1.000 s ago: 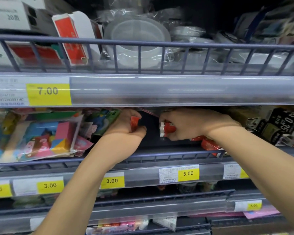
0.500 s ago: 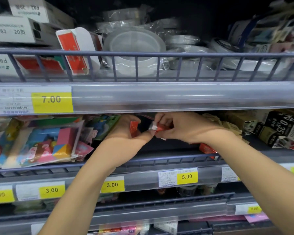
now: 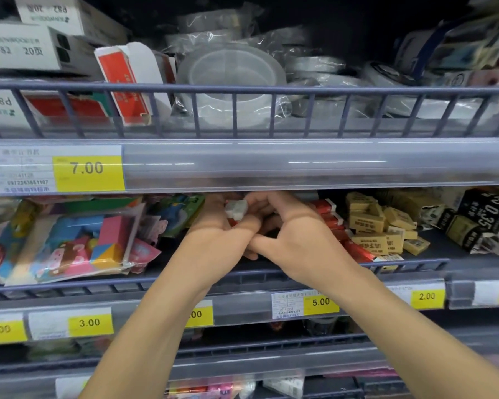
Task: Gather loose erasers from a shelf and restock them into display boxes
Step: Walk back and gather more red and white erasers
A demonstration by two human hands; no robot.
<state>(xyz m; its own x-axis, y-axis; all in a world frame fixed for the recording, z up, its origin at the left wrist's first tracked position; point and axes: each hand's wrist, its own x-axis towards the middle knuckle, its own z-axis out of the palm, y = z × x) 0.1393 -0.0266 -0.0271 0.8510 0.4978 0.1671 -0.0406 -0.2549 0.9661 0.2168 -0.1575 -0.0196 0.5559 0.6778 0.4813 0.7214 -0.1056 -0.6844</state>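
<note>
Both hands meet inside the middle shelf, just under the upper shelf's rail. My left hand grips a small stack of red-and-white erasers, whose white ends show above its fingers. My right hand is pressed against the left one, with its fingers curled onto the same stack. More red-wrapped erasers lie on the shelf right of my hands. Beyond those sits a loose pile of yellow erasers.
Colourful bagged packs fill the shelf's left part. Black boxed items stand at the far right. A wire rail fronts the shelf. The upper shelf holds tape rolls and white boxes. Price tags line the shelf edges.
My right hand has brought its red eraser over to my left hand, and the two hands now hold the erasers together. The view has shifted slightly right and down.
</note>
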